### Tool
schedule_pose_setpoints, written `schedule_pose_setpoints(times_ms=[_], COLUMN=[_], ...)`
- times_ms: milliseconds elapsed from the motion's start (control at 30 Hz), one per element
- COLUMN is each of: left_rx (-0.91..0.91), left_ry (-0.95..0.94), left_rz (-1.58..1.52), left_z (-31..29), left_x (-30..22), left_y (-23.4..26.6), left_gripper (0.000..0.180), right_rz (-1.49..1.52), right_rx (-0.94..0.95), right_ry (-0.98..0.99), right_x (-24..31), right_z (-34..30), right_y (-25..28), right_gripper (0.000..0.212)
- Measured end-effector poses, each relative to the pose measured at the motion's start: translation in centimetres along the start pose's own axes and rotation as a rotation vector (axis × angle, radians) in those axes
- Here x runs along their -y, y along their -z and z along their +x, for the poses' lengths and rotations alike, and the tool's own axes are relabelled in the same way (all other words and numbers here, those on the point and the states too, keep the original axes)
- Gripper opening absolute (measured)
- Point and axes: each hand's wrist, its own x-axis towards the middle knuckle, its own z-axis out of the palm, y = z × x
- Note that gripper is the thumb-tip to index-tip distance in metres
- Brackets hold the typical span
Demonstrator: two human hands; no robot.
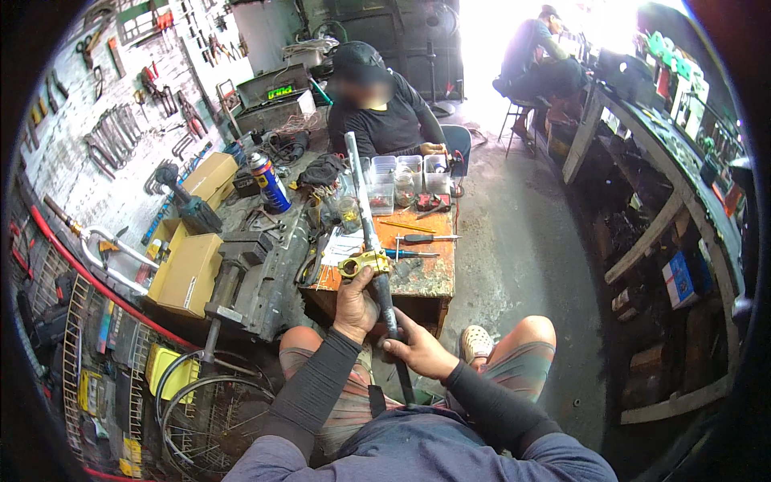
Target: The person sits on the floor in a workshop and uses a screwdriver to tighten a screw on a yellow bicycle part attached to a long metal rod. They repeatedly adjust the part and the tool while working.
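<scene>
L hand (354, 310) clamped on long bar (361, 189) just below gold clamp (371, 261), thumb up against it. R hand (419, 350) closed round same bar lower down, nr its dark end by the lap. Pale end points away, slightly L; from here bar crosses nr edge of orange table (431, 283). On table: screwdriver (419, 238) by R edge, clear bins (383, 197) along far edge.
</scene>
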Motion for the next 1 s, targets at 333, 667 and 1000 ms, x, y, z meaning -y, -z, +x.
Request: schedule_pose_setpoints(times_ms=[333, 667, 1000], left_rx=[-0.112, -0.167, -0.202], left_ry=[0.119, 0.135, 0.163], left_rz=[-0.192, -0.226, -0.140], left_z=[-1.2, -1.1, -0.4], left_x=[2.0, -0.1, 0.0], left_y=[1.9, 5.9, 6.3], left_gripper=[0.045, 0.046, 0.043], right_rz=[-0.154, -0.612, -1.618], right_rx=[-0.111, -0.117, -0.238], right_ry=[0.025, 0.055, 0.213], right_x=[-2.6, 1.1, -3.0], right_z=[-0.4, 4.5, 20.3], right_y=[-1.5, 6.3, 17.7], right_gripper=[0.075, 0.043, 0.044])
